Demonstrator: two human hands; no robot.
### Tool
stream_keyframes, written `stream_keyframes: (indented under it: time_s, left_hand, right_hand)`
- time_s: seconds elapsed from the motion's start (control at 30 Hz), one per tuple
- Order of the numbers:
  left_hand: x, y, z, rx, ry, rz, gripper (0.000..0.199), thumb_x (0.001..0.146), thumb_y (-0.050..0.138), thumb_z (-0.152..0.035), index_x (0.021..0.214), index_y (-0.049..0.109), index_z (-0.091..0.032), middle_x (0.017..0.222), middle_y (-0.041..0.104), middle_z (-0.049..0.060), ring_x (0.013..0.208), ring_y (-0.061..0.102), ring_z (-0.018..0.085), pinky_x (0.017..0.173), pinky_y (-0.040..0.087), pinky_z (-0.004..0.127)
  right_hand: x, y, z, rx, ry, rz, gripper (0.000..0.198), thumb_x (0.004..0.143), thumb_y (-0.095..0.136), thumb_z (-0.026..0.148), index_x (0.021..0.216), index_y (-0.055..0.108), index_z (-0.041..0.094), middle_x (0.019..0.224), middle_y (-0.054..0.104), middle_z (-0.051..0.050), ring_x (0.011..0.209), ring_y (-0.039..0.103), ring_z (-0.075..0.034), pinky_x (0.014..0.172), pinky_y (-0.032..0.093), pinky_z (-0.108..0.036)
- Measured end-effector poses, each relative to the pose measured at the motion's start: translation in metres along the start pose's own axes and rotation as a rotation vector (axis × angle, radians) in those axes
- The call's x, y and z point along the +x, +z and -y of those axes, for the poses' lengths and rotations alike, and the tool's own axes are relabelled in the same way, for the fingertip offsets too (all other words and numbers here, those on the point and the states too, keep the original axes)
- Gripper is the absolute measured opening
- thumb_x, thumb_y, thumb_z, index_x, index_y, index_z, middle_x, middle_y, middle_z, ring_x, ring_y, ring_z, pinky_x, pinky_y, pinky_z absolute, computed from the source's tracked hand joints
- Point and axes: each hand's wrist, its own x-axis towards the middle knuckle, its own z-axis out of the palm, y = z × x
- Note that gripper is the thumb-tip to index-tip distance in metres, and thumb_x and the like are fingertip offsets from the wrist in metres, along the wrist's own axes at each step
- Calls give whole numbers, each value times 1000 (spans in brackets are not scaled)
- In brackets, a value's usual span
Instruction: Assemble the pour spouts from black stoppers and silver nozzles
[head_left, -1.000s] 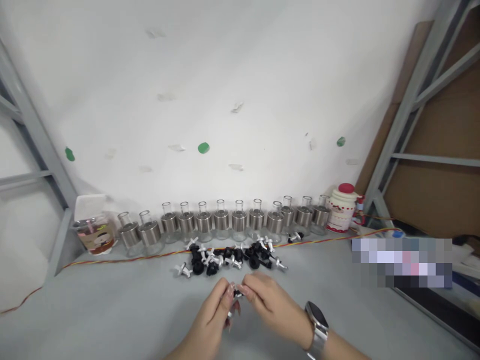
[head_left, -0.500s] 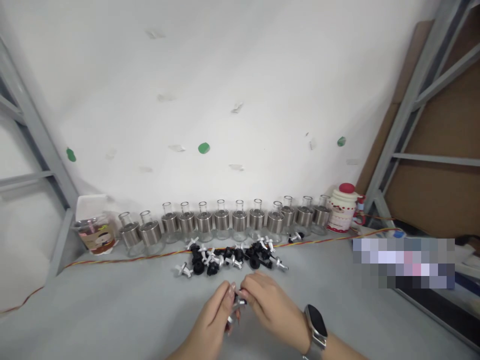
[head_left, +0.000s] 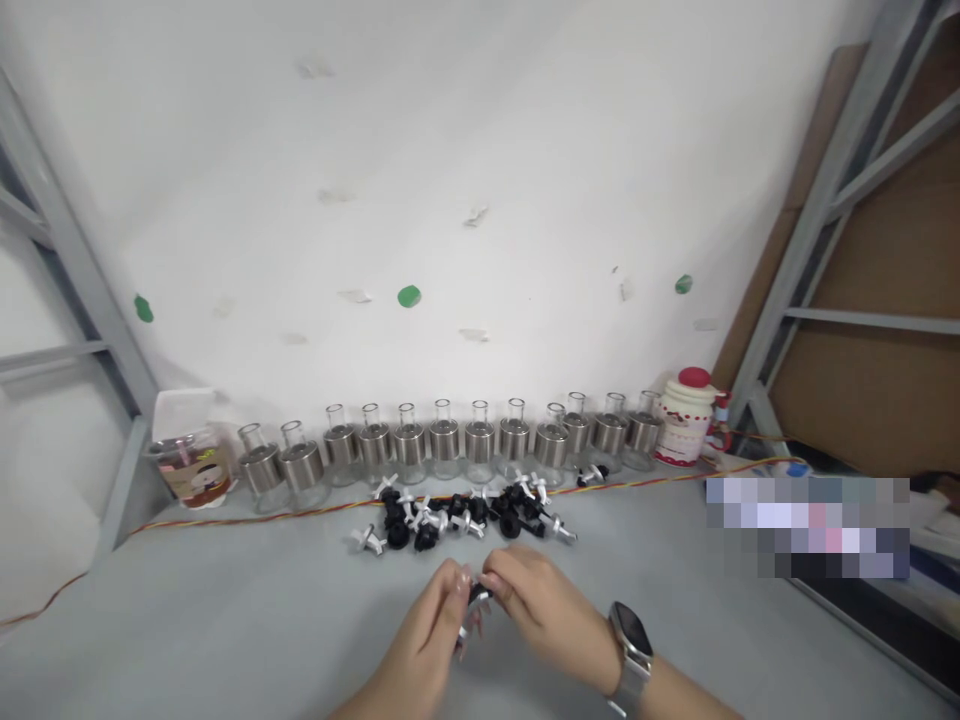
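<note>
Low in the middle of the view, my left hand is closed around a small silver-and-black bottle pourer. My right hand, with a watch on its wrist, pinches the black end of that same pourer. Fingers cover much of the piece, so its full shape is hidden. Just beyond my hands lies a loose pile of similar pourers, silver spouts mixed with black stoppers. Behind the pile stands a row of clear glass bottles with brushed metal sleeves and uncapped necks.
A red-and-yellow twisted wire runs across the grey table before the bottles. A plastic tub stands at the left, a white jar with a red knob at the right. Metal frames flank the white wall.
The pourer has turned slightly between my fingers, showing more black near the right fingertips. Both hands stay in nearly the same place; the pile and bottles have not moved.
</note>
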Motion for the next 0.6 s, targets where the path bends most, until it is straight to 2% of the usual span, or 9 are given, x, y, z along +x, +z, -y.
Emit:
stream_keyframes:
  time_s: [0.07, 0.13, 0.27, 0.6]
  left_hand:
    - [0, -1, 1, 41, 68, 83, 38, 82, 35, -56, 78, 49, -21, 65, 45, -4, 61, 46, 12, 58, 38, 22]
    - [2, -3, 3, 91, 130, 123, 35, 84, 34, -52, 77, 47, -21, 63, 41, -4, 58, 42, 11, 56, 35, 21]
    - [4, -6, 5, 159, 181, 84, 34, 87, 31, -48, 74, 45, -21, 62, 39, -4, 58, 40, 12, 56, 34, 22]
    - [2, -1, 2, 140, 130, 27, 36, 86, 30, -51, 71, 45, -21, 61, 41, -4, 55, 41, 11, 52, 35, 21]
  right_hand:
    - [0, 0, 0, 7, 15, -5, 30, 93, 25, 32, 71, 41, 21, 66, 51, 1, 64, 48, -13, 60, 33, -23]
    - [0, 0, 1, 15, 24, -8, 30, 93, 25, 32, 71, 41, 21, 66, 51, 1, 64, 48, -13, 60, 34, -23]
    - [0, 3, 3, 26, 54, -7, 31, 94, 24, 33, 71, 40, 21, 65, 50, 2, 63, 47, -13, 59, 33, -22]
    - [-2, 6, 2, 9, 26, -38, 31, 94, 24, 34, 71, 40, 21, 66, 51, 1, 64, 47, -13, 60, 33, -23]
